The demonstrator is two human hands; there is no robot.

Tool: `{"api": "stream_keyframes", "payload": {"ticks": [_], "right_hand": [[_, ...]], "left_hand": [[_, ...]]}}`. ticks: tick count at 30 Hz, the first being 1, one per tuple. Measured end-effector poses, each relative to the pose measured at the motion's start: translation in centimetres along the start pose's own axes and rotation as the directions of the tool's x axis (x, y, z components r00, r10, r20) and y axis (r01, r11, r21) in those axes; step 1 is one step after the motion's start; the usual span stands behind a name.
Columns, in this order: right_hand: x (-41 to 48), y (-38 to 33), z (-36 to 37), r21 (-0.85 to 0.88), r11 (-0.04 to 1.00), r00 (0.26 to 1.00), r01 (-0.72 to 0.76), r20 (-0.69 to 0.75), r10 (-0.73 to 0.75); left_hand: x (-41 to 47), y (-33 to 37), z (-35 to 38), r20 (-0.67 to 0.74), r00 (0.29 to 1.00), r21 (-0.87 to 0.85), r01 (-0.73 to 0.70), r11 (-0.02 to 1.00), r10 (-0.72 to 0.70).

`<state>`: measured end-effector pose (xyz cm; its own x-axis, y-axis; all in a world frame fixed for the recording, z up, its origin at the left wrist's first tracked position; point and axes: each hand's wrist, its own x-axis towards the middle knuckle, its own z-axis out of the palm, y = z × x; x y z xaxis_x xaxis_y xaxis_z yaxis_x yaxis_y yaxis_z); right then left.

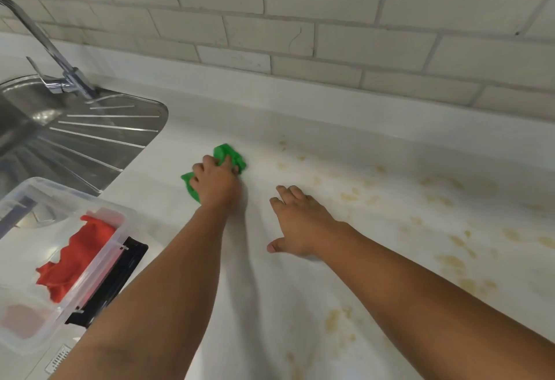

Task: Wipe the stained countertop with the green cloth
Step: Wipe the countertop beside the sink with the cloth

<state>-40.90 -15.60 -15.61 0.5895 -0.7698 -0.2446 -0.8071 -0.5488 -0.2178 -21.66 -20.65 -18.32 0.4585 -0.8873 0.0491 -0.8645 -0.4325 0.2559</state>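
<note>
My left hand [214, 183] grips a bunched green cloth [229, 154] and holds it down on the white countertop [270, 304], just right of the sink's drainer. The cloth shows beyond my fingers and at the left of my hand. My right hand [300, 223] lies flat on the counter a little to the right, fingers spread, holding nothing. Yellowish stains [450, 259] are scattered across the counter to the right of both hands, with more near the front edge.
A steel sink with drainer [90, 136] and tap [45, 46] sits at the left. A clear plastic box [99, 262] holding a red cloth [78, 256] stands at the front left, with a black object [114, 277] beside it. A tiled wall [330, 34] backs the counter.
</note>
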Motion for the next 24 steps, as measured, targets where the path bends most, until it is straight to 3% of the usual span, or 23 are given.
{"api": "stream_keyframes", "payload": {"ticks": [3,6,8,11,16,20,24], "right_hand": [[-0.1,0.0,0.0,0.003,1.000,1.000,-0.003,-0.006,0.003],[-0.3,-0.5,-0.3,-0.052,0.999,1.000,-0.012,-0.012,0.012],[-0.4,-1.1,-0.7,-0.109,0.994,0.999,-0.021,-0.039,0.017],[-0.7,-2.1,-1.0,-0.136,0.990,0.996,-0.046,-0.084,0.035],[-1.4,-2.7,-0.5,-0.017,0.990,0.989,-0.140,-0.056,0.139],[-2.0,-2.3,-0.3,0.007,0.985,0.982,-0.172,-0.083,0.172],[-2.3,-2.5,-0.3,0.025,0.971,0.968,-0.239,-0.077,0.240]], "left_hand": [[-1.7,1.4,0.8,0.016,0.974,-0.030,-0.224,0.974,0.225],[-3.6,0.3,0.6,-0.023,0.942,-0.082,-0.337,0.938,0.336],[-4.2,-1.3,0.5,-0.063,0.954,-0.076,-0.297,0.952,0.293],[-4.2,-2.1,0.4,-0.115,0.988,-0.090,-0.115,0.989,0.104],[0.4,1.0,0.0,-0.009,0.999,-0.036,0.052,0.998,-0.053],[1.4,4.0,1.0,0.049,0.986,0.047,-0.163,0.986,0.161],[-1.3,3.3,1.4,0.056,0.923,-0.021,-0.381,0.925,0.381]]}}
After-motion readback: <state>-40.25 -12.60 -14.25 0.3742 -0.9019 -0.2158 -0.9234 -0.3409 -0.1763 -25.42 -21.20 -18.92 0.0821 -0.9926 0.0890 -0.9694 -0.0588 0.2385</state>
